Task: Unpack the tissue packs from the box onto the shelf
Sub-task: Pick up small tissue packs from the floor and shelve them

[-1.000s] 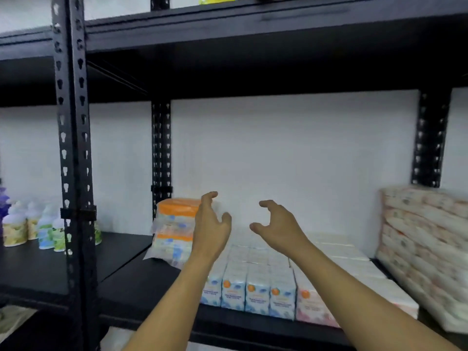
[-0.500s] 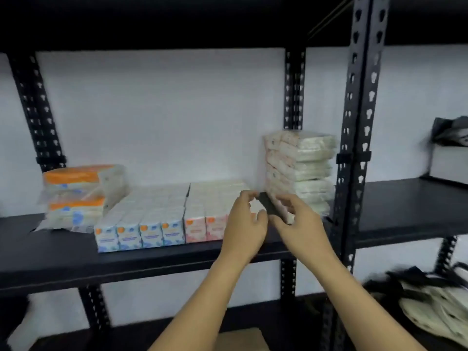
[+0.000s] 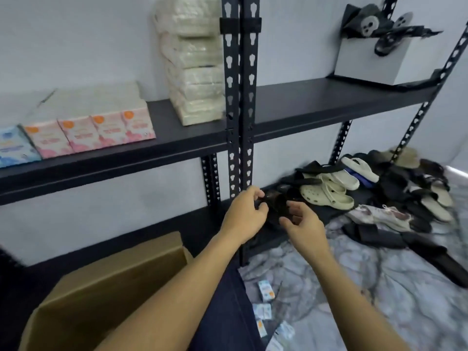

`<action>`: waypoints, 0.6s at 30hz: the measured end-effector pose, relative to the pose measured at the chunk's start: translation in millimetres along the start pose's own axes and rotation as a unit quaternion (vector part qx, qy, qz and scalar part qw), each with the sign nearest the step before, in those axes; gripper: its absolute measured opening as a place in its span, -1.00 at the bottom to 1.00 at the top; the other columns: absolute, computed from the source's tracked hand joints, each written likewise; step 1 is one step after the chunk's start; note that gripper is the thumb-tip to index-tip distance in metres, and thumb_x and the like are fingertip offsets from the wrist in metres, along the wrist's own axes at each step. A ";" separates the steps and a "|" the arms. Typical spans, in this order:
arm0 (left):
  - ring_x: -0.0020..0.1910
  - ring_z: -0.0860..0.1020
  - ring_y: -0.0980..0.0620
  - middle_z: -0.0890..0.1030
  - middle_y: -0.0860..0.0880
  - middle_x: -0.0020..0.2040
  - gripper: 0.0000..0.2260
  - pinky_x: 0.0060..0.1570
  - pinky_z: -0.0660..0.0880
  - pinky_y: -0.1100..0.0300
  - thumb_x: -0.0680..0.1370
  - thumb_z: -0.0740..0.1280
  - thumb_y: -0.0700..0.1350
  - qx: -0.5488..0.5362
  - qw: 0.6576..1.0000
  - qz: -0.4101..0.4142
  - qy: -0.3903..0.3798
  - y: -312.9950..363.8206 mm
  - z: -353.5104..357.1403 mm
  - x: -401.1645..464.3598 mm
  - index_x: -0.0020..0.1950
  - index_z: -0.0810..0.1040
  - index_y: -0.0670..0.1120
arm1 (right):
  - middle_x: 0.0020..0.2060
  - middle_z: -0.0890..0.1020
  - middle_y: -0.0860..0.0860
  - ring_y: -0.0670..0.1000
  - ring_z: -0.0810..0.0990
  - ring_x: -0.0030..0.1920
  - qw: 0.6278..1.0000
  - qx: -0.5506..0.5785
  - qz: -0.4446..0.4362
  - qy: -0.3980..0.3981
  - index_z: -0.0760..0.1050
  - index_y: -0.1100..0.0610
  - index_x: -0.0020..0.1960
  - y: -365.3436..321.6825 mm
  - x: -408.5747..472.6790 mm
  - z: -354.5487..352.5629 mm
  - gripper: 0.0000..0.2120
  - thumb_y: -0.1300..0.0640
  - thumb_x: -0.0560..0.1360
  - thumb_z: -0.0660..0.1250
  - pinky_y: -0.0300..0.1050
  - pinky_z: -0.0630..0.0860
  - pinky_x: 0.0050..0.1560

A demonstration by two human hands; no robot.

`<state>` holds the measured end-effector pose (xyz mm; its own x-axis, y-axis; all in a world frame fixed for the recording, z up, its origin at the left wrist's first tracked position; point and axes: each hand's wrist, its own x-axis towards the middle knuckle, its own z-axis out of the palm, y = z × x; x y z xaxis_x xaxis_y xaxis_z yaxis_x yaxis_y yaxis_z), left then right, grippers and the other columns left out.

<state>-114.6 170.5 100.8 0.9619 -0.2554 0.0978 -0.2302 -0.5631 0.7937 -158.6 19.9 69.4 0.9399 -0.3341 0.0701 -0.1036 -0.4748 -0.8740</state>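
Note:
Pink tissue packs and a blue one stand in a row on the black shelf. A tall stack of pale wrapped tissue bundles stands to their right. The brown cardboard box sits open at lower left, its inside hidden. Several small tissue packs lie on the floor by my leg. My left hand and my right hand hover empty in front of the shelf post, fingers curled and apart.
A black upright post divides the shelving. A pile of sandals and clogs covers the floor and lower shelf at right. A white box with dark slippers sits on the right shelf. The floor is grey patterned.
The view has swung right and down, from the shelf to the box and floor. Both hands dropped away from the shelf and hold nothing.

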 end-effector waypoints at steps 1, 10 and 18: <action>0.16 0.47 0.10 0.49 0.07 0.23 -0.77 0.17 0.47 0.08 0.59 0.23 -0.04 0.009 1.000 -0.013 -0.019 -3.8 14.1 3.9 0.25 0.46 0.04 | 0.11 0.59 -0.07 -0.09 0.52 0.04 1.000 -0.005 0.016 0.001 0.47 0.10 0.36 18.0 1.0 -2.4 -0.58 0.13 0.52 0.41 -0.23 0.39 0.01; 0.11 0.50 -0.10 0.48 -0.07 0.20 -0.78 0.11 0.51 -0.05 0.61 0.21 -0.02 0.112 0.966 -0.146 -0.181 -72.5 136.4 29.4 0.21 0.43 -0.07 | 0.32 0.52 0.12 0.13 0.57 0.18 0.972 -0.049 0.223 -0.053 0.38 0.10 0.42 179.7 -15.7 21.1 -0.53 0.08 0.56 0.39 -0.06 0.48 -0.04; 0.19 0.53 -0.24 0.56 -0.24 0.23 -0.62 0.06 0.48 0.02 0.54 0.28 -0.04 0.211 0.891 -0.263 -0.305 -176.5 209.5 21.9 0.29 0.46 -0.20 | 0.33 0.52 0.17 0.15 0.48 0.34 0.919 -0.086 0.356 -0.147 0.31 0.18 0.46 283.3 -47.3 83.7 -0.35 -0.02 0.49 0.44 -0.09 0.42 0.14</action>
<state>-83.8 99.6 -162.9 0.7245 -0.1760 -0.6665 0.0692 -0.9434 0.3244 -205.2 -30.6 -221.8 0.6586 -0.3882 -0.6447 -0.7525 -0.3506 -0.5575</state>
